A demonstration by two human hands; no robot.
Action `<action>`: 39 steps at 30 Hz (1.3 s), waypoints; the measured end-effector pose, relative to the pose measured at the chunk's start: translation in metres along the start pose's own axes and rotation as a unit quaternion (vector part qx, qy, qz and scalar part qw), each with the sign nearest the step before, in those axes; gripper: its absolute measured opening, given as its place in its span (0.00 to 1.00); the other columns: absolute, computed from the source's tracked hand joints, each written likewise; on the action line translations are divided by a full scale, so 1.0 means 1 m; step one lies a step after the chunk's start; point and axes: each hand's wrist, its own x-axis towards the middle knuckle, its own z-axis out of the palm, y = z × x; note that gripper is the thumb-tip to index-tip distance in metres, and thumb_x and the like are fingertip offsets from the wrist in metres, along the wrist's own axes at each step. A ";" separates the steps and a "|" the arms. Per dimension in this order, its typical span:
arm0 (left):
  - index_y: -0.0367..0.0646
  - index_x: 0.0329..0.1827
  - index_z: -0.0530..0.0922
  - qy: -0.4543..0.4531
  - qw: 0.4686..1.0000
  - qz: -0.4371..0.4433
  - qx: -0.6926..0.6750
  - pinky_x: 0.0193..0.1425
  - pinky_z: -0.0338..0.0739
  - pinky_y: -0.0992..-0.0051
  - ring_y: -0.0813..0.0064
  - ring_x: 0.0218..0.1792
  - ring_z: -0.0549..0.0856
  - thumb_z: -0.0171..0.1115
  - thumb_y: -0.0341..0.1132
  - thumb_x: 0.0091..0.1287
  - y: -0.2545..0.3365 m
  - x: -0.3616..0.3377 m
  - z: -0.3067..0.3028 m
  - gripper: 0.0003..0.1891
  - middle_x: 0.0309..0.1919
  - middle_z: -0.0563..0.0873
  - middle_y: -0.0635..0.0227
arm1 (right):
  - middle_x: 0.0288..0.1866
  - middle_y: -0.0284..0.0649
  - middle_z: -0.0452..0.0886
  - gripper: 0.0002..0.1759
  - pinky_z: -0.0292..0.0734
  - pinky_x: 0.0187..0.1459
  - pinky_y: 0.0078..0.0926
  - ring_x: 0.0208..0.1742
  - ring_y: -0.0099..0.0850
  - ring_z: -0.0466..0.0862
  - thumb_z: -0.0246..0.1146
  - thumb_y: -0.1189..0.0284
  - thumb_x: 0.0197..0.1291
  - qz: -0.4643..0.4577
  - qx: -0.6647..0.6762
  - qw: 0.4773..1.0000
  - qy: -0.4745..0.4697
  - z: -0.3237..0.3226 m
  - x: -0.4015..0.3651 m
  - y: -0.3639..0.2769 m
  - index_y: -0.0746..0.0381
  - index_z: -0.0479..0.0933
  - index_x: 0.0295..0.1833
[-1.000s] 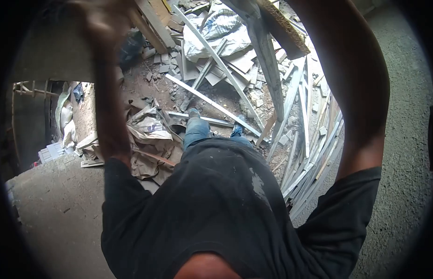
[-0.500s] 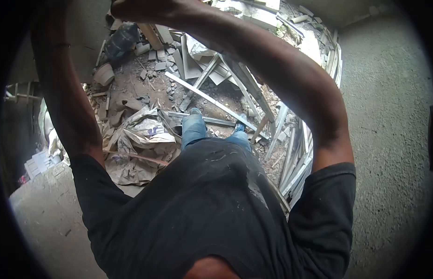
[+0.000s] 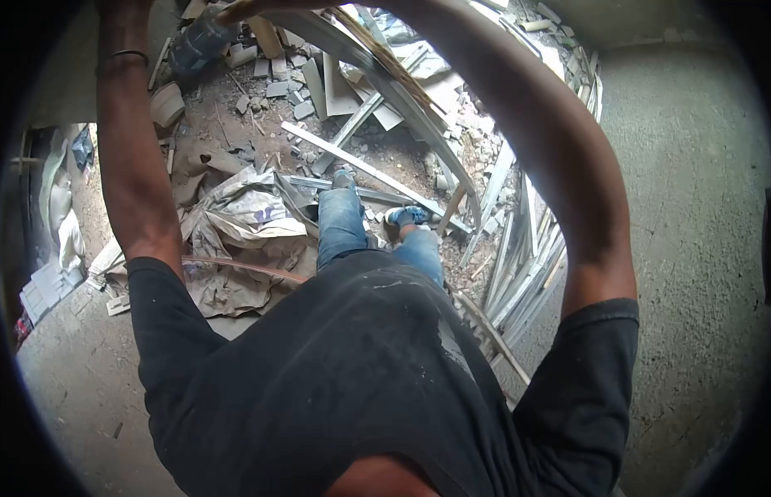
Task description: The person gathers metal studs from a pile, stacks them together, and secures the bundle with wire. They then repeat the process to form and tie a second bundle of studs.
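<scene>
Our left hand [image 3: 125, 7] barely shows at the top edge, above a dark wristband [image 3: 127, 53]; our right hand [image 3: 238, 10], reaching across and partly cut off there, overlaps the bluish plastic bottle [image 3: 195, 50]; whether either is spread or closed, we cannot tell. The long grey strip [image 3: 402, 98] slants from beneath our right forearm [image 3: 485, 58] down to near our blue shoe [image 3: 398, 216]

black t-shirt [image 3: 319, 364], blue jeans [image 3: 341, 222], dark wristband [image 3: 127, 54]

Crumpled sacking [image 3: 253, 207] near scattered grey chunks [image 3: 277, 89], rough grey wall [image 3: 692, 207] at the right.
</scene>
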 end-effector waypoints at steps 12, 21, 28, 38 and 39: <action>0.44 0.18 0.72 -0.259 0.932 -0.160 -0.199 0.28 0.71 0.63 0.66 0.18 0.75 0.63 0.46 0.51 0.068 -0.013 0.008 0.16 0.17 0.75 0.62 | 0.46 0.52 0.80 0.27 0.75 0.49 0.45 0.47 0.45 0.81 0.72 0.56 0.52 0.093 -0.175 0.980 -0.015 0.023 -0.072 0.006 0.64 0.78 0.50; 0.44 0.25 0.65 -0.271 0.882 -0.298 -0.243 0.41 0.64 0.70 0.73 0.29 0.68 0.52 0.32 0.55 0.026 0.004 -0.083 0.06 0.24 0.66 0.69 | 0.34 0.45 0.83 0.16 0.77 0.43 0.37 0.39 0.40 0.84 0.70 0.64 0.55 0.081 -0.152 0.985 -0.010 0.082 -0.035 0.057 0.59 0.78 0.46; 0.42 0.25 0.68 -0.268 0.892 -0.279 -0.235 0.42 0.64 0.72 0.75 0.28 0.71 0.57 0.31 0.53 0.020 -0.001 -0.069 0.06 0.23 0.69 0.69 | 0.37 0.46 0.83 0.17 0.78 0.45 0.39 0.41 0.42 0.84 0.70 0.64 0.54 0.076 -0.189 0.978 -0.041 0.067 -0.025 0.056 0.61 0.79 0.46; 0.48 0.12 0.65 0.062 0.990 -0.111 0.065 0.28 0.67 0.68 0.69 0.16 0.67 0.56 0.37 0.46 -0.012 -0.021 -0.162 0.11 0.12 0.68 0.66 | 0.45 0.49 0.85 0.26 0.80 0.48 0.36 0.46 0.41 0.85 0.70 0.57 0.55 0.120 -0.164 0.979 0.030 -0.071 -0.037 0.014 0.63 0.77 0.53; 0.48 0.12 0.66 0.102 0.984 -0.139 0.034 0.26 0.67 0.67 0.68 0.14 0.67 0.56 0.37 0.44 -0.017 -0.025 -0.187 0.10 0.10 0.68 0.66 | 0.44 0.48 0.85 0.25 0.80 0.47 0.36 0.46 0.40 0.85 0.70 0.58 0.56 0.107 -0.168 0.979 0.051 -0.081 -0.037 0.023 0.63 0.77 0.53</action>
